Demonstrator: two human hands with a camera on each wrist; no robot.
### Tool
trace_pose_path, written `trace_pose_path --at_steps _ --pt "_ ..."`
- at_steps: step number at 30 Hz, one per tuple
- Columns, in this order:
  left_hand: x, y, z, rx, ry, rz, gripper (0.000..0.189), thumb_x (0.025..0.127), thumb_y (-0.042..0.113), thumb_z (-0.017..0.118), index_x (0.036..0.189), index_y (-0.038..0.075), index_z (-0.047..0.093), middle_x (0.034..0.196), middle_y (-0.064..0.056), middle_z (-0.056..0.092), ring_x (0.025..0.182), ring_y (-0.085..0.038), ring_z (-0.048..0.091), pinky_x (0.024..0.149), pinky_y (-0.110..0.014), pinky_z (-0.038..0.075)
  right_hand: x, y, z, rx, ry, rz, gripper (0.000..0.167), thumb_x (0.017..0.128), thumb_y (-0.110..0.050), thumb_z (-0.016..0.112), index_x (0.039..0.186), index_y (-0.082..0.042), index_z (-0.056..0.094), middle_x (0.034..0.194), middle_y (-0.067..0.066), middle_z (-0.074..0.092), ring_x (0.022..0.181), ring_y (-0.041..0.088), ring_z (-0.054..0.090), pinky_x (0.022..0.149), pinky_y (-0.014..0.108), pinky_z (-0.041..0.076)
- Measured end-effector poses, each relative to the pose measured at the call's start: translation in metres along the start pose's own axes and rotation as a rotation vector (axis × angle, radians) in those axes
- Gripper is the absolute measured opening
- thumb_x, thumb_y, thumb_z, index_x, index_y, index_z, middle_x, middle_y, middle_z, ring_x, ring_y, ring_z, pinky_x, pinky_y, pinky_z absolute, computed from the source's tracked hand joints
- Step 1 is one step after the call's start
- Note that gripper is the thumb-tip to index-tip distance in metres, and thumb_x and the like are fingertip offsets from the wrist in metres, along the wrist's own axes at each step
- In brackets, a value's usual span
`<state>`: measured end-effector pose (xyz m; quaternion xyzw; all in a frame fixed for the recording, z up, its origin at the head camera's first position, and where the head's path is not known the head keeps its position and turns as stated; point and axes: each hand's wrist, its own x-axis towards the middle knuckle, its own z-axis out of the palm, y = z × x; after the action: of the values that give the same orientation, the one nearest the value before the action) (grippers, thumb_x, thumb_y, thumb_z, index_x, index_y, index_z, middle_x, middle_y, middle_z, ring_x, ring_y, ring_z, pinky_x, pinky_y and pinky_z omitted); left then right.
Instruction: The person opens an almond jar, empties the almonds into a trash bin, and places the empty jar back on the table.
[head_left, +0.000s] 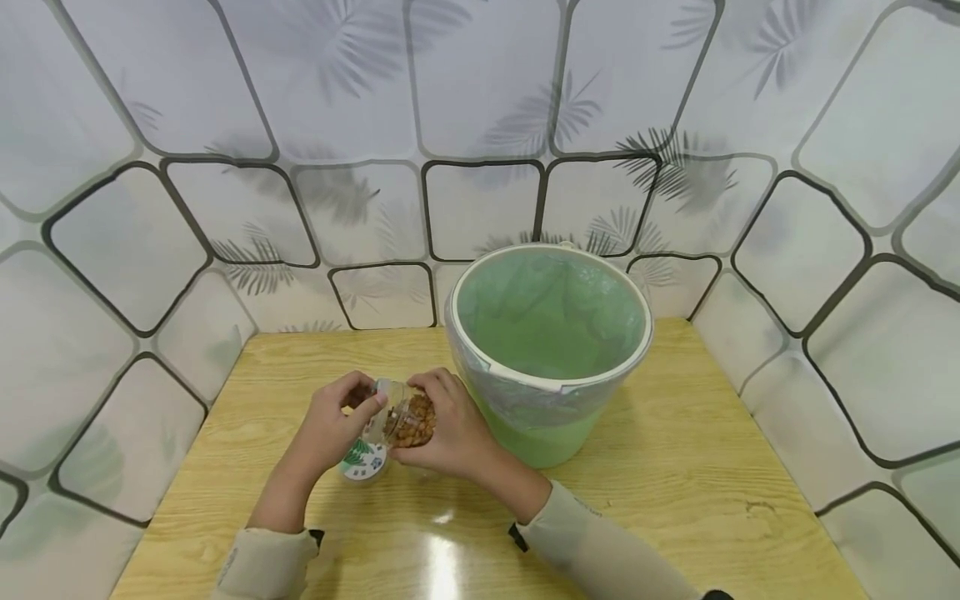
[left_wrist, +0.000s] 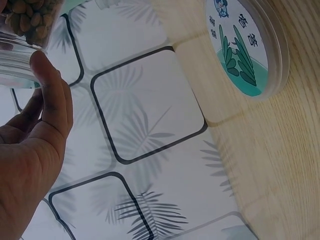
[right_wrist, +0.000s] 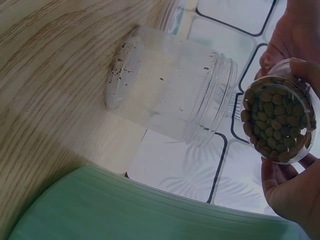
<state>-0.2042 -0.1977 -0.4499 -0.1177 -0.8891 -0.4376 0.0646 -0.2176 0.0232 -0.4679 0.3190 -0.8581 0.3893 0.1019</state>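
My right hand [head_left: 461, 435] grips the lower end of a clear jar of almonds [head_left: 412, 423], held in the air and tilted with its mouth toward the left. At the mouth end, the thumb and fingers of my left hand [head_left: 327, 427] pinch the rim. Almonds [right_wrist: 276, 120] fill the jar's base in the right wrist view. Below it, a second clear jar [right_wrist: 162, 85] stands upright on the table, its mouth uncovered and brown crumbs at its bottom. A white and green printed lid [left_wrist: 242, 47] lies near the left hand.
A large green bucket [head_left: 540, 442] with a white rim and a clear liner stands close to the right of my right hand. Patterned fabric walls [head_left: 480, 208] surround the back and sides of the wood-grain table [head_left: 697, 467].
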Motion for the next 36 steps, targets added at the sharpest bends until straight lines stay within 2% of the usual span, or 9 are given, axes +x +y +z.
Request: trace_pose_path --at_steps 7,18,25,31,36 --pt "0.000 -0.004 -0.001 -0.001 0.005 -0.014 0.024 0.108 0.033 0.063 0.112 0.011 0.071 0.096 -0.007 0.071 0.079 -0.016 0.064 0.063 -0.030 0.054 -0.002 0.000 -0.002 0.003 0.014 -0.014 0.086 0.069 -0.036 0.102 0.138 -0.013 0.056 0.128 0.007 0.057 0.113 0.017 0.058 0.096 0.035 0.058" --pt "0.001 -0.009 -0.003 -0.003 0.016 -0.047 0.029 0.108 0.036 0.063 0.117 0.009 0.071 0.101 -0.008 0.072 0.087 -0.018 0.066 0.069 -0.031 0.055 -0.005 0.001 -0.001 0.023 0.024 -0.018 0.085 0.068 -0.036 0.102 0.137 -0.014 0.057 0.128 0.004 0.057 0.115 0.016 0.058 0.098 0.034 0.058" --pt "0.002 -0.015 -0.002 0.004 0.031 -0.094 0.034 0.108 0.041 0.062 0.122 0.010 0.070 0.108 -0.010 0.072 0.094 -0.019 0.066 0.073 -0.033 0.056 -0.008 0.002 0.000 0.043 0.040 -0.025 0.084 0.067 -0.033 0.102 0.135 -0.013 0.057 0.127 0.004 0.057 0.114 0.015 0.058 0.099 0.034 0.058" --pt "0.003 -0.021 -0.003 0.014 0.034 -0.134 0.043 0.108 0.047 0.060 0.130 0.010 0.065 0.113 -0.014 0.069 0.100 -0.026 0.067 0.077 -0.036 0.056 -0.010 0.003 -0.001 0.059 0.039 -0.031 0.085 0.068 -0.035 0.102 0.136 -0.013 0.056 0.128 0.003 0.057 0.115 0.014 0.058 0.099 0.033 0.058" --pt "0.004 -0.028 -0.004 0.032 0.039 -0.189 0.049 0.106 0.052 0.062 0.129 0.009 0.065 0.114 -0.015 0.068 0.103 -0.029 0.068 0.080 -0.036 0.056 -0.013 0.004 -0.002 0.049 0.040 -0.046 0.084 0.068 -0.036 0.102 0.135 -0.012 0.057 0.128 0.006 0.058 0.115 0.016 0.059 0.099 0.034 0.058"
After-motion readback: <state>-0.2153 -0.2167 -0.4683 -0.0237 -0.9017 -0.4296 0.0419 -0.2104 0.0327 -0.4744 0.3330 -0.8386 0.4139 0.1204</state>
